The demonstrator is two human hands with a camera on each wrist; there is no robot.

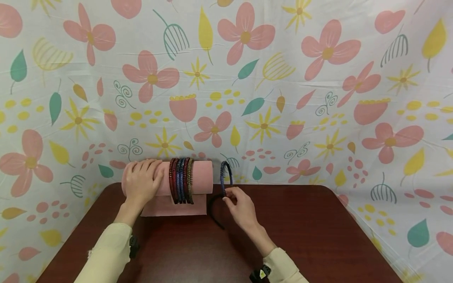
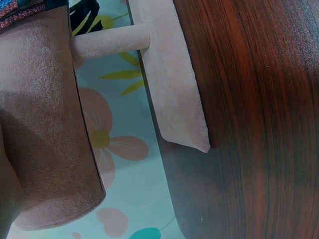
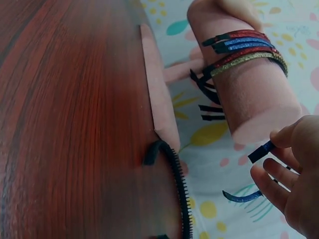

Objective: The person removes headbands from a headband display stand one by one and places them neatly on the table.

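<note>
A pink padded roll [image 1: 202, 177] lies sideways on a pink stand, and several glittery headbands [image 1: 181, 181] in red, blue and gold circle its middle. My left hand [image 1: 143, 179] rests over the roll's left end, its thumb pointing toward the headbands. In the left wrist view only a sliver of that hand shows, at the left edge. Just off the roll's right end, my right hand [image 1: 242, 208] pinches a blue toothed headband [image 1: 223, 179] near one end. The right wrist view shows thumb and fingers at the blue headband [image 3: 269, 146], its other end hanging free below.
Beside the stand's pink base [image 1: 173, 210], a black toothed headband [image 1: 211, 210] lies on the dark wooden table [image 1: 301, 232]. A short pink post [image 2: 112, 41] joins roll and base. Behind the table's back edge hangs a flower-patterned cloth [image 1: 283, 98].
</note>
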